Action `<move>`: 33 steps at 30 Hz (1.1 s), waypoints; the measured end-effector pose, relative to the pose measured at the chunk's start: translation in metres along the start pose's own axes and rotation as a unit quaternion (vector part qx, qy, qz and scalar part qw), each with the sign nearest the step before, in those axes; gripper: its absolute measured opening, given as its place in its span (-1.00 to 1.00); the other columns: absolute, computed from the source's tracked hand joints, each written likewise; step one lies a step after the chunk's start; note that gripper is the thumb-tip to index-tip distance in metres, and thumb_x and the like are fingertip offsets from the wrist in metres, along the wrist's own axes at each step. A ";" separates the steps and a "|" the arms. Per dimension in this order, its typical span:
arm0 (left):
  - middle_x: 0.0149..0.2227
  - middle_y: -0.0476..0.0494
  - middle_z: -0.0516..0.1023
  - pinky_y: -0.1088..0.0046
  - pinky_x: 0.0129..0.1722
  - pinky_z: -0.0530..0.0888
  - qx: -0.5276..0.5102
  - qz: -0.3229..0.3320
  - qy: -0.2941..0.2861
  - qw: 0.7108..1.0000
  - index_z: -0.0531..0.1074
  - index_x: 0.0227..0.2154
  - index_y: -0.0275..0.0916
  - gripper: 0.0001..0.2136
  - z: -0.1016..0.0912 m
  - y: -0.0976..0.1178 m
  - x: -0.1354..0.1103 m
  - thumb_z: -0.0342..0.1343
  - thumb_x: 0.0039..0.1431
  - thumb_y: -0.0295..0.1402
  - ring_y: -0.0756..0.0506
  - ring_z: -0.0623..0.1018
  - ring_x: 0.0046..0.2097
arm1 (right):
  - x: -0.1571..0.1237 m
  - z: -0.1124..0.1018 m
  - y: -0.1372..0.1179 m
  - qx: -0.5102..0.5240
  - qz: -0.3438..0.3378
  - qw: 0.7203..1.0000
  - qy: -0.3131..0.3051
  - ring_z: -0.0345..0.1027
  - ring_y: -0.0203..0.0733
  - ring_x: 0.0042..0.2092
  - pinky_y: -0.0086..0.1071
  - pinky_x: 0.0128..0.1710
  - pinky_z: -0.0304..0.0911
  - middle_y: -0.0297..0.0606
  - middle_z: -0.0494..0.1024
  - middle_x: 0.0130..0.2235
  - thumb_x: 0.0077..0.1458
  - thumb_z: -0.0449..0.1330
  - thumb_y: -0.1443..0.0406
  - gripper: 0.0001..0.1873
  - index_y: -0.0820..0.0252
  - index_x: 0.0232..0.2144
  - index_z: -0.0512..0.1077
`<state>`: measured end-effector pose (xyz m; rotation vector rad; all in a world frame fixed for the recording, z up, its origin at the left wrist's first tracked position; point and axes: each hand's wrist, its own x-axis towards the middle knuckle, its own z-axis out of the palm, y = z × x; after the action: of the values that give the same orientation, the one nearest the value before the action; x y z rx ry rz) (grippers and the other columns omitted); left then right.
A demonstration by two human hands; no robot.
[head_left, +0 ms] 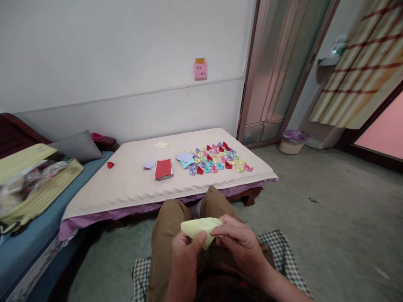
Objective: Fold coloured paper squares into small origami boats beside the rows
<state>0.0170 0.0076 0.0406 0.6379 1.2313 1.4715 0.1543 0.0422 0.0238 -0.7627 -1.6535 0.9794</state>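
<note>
Above my lap, a folded piece of pale yellow paper [197, 226] is held between both hands. My left hand [185, 249] pinches its lower left side, with the thumb lying on the front. On the right edge, the fingers and thumb of my right hand [237, 239] close on the same paper and cover part of it. Ahead on the low table, many small folded paper boats [214, 157] in several colours sit in a cluster. To their left lies a stack of square paper [163, 169] with a red sheet on top.
Loose purple and blue sheets [185, 159] lie beside the boats on the cloth-covered table [132, 184]. A yellow sheet [161, 144] and a crumpled red piece [110, 165] lie farther off. A blue sofa [34, 226] stands left, a waste bin [292, 142] right.
</note>
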 end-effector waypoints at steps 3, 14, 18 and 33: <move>-0.39 -0.22 0.63 0.39 -0.29 0.45 0.011 0.007 0.013 1.000 0.58 -0.38 -0.39 -0.78 -0.003 -0.007 0.003 0.30 -0.15 -0.38 -0.15 0.56 -0.35 | 0.000 -0.001 -0.002 0.015 0.018 1.000 -0.004 0.34 -0.22 -0.34 -0.42 -0.38 0.24 -0.28 0.44 -0.39 0.02 0.14 0.43 -0.82 0.13 -0.47 0.53; -0.37 -0.24 0.63 0.36 -0.27 0.46 0.081 0.028 -0.013 0.996 0.59 -0.32 -0.42 -0.73 -0.004 -0.002 -0.002 0.28 -0.10 -0.34 -0.19 0.56 -0.32 | 0.009 0.003 -0.001 0.125 0.213 0.969 0.000 0.03 -0.36 -0.52 -0.49 -0.54 -0.03 -0.46 0.19 -0.60 -0.06 0.26 0.13 -0.66 0.23 -0.63 0.28; -0.39 -0.23 0.63 0.35 -0.27 0.45 0.052 0.022 -0.032 0.998 0.59 -0.31 -0.42 -0.73 -0.003 -0.004 -0.001 0.26 -0.09 -0.35 -0.18 0.55 -0.33 | 0.006 0.001 0.003 0.125 0.226 0.966 0.016 0.00 -0.37 -0.54 -0.49 -0.55 -0.09 -0.46 0.18 -0.64 -0.08 0.28 0.12 -0.63 0.24 -0.68 0.28; -0.37 -0.14 0.57 0.43 -0.33 0.44 0.108 0.028 -0.099 0.989 0.48 -0.28 -0.34 -0.72 -0.013 -0.014 0.008 0.26 -0.10 -0.35 -0.12 0.52 -0.33 | 0.015 0.003 -0.006 0.149 0.283 0.947 -0.024 0.02 -0.38 -0.53 -0.50 -0.55 -0.06 -0.45 0.23 -0.63 -0.21 0.27 0.26 -0.80 0.27 -0.65 0.37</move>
<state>0.0083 0.0093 0.0214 0.9485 1.2338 1.2945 0.1470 0.0511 0.0357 -1.0355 -1.2969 1.6193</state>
